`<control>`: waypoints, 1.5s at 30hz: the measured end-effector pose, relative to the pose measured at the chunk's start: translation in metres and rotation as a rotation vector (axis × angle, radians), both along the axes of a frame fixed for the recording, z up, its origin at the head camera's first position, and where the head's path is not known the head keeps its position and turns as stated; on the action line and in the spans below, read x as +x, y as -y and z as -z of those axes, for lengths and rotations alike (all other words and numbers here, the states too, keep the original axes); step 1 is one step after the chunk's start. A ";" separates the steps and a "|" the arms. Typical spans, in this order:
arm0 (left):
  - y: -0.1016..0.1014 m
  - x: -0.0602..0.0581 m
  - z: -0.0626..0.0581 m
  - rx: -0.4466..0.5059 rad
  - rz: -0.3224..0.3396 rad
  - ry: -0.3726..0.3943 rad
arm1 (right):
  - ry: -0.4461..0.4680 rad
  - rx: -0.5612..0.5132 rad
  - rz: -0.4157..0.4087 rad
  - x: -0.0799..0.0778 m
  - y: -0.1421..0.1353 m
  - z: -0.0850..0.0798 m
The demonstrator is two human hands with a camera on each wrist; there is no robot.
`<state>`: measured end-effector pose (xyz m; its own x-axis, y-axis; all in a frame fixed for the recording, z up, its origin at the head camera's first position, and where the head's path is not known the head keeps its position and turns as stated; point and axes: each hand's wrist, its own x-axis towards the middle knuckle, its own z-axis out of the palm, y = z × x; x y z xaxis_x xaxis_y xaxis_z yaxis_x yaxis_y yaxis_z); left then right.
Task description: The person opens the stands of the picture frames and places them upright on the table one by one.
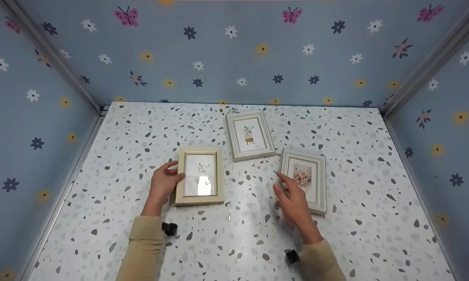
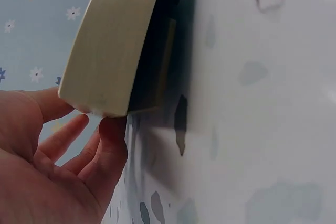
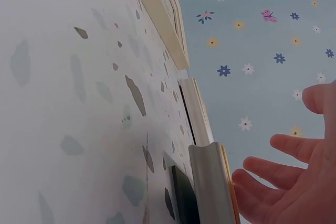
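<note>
left hand (image 1: 164, 185) pinches the cream frame (image 1: 200, 171) by its left edge, left of the rear frame (image 1: 251, 134) | right hand (image 1: 295, 201), loosely spread over the right frame (image 1: 312, 175), contact unclear | step: seemingly adjusting the cream frame | next: probably calls for steady fingers

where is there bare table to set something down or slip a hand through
Bare table lies right of the right frame, left of the left hand, and behind the left frame, left of the back frame. A gap separates the left frame from the right hand. It's crowded where the back and right frames' corners nearly meet.
</note>
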<state>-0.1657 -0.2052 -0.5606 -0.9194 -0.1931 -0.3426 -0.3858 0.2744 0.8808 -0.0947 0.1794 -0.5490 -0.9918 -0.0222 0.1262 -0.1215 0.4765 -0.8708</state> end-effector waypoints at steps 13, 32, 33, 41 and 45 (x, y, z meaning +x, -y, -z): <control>0.002 0.005 0.000 0.053 -0.031 -0.054 | -0.019 -0.050 -0.019 -0.001 0.003 0.002; -0.006 0.020 -0.016 0.038 -0.027 -0.252 | 0.095 -0.172 -0.032 -0.002 0.015 -0.016; -0.006 0.021 -0.017 0.037 -0.028 -0.256 | 0.095 -0.167 -0.032 0.000 0.017 -0.022; -0.009 0.026 -0.024 0.052 -0.022 -0.313 | 0.076 -0.167 -0.031 0.008 0.027 -0.047; -0.010 0.027 -0.025 0.077 -0.031 -0.327 | 0.075 -0.165 -0.026 0.008 0.028 -0.048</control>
<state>-0.1386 -0.1956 -0.5352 -0.9772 -0.2076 -0.0456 -0.0869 0.1947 0.9770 -0.0869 0.1512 -0.5011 -0.9979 -0.0329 0.0560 -0.0637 0.3236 -0.9441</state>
